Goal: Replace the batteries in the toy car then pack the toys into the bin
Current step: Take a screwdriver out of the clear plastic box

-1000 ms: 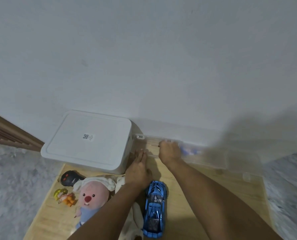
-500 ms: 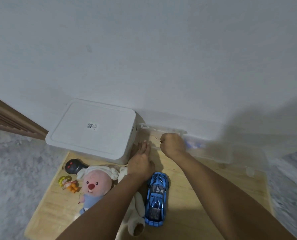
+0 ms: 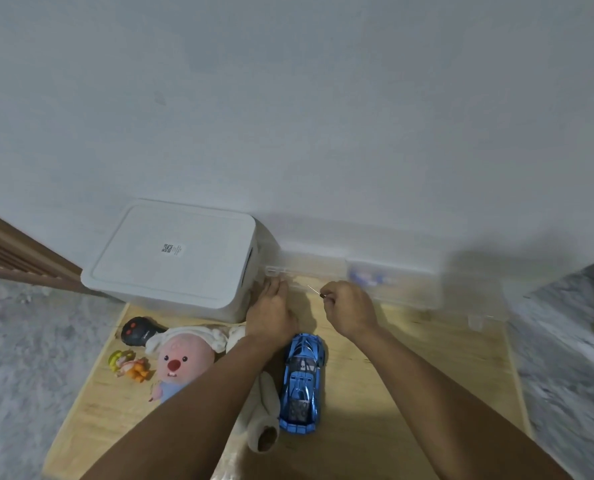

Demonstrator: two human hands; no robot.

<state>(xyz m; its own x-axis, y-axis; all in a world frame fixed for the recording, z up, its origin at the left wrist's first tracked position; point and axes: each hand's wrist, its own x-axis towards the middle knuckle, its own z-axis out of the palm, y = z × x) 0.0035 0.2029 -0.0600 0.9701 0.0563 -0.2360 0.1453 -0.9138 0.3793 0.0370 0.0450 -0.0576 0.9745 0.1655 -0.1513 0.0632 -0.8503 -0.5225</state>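
Observation:
A blue toy car [image 3: 302,382] lies on the wooden board [image 3: 409,375], nose toward the wall. My left hand [image 3: 271,313] lies flat with straight fingers at the left end of a clear plastic case [image 3: 357,282] that stands against the wall. My right hand [image 3: 349,306] is just in front of the case and pinches a thin metal tool, perhaps a small screwdriver [image 3: 314,291], whose tip points up and left. The white lidded bin [image 3: 174,258] stands shut at the back left.
A pink plush [image 3: 181,362], a black remote control [image 3: 137,330], a small yellow-orange figure [image 3: 129,365] and a white plush [image 3: 260,410] lie left of the car. Small blue items show inside the clear case. Grey floor surrounds the board.
My right hand has drawn back from the clear case toward me, now with the thin tool showing in its pinch. My left hand has stayed in place. The camera has tilted.

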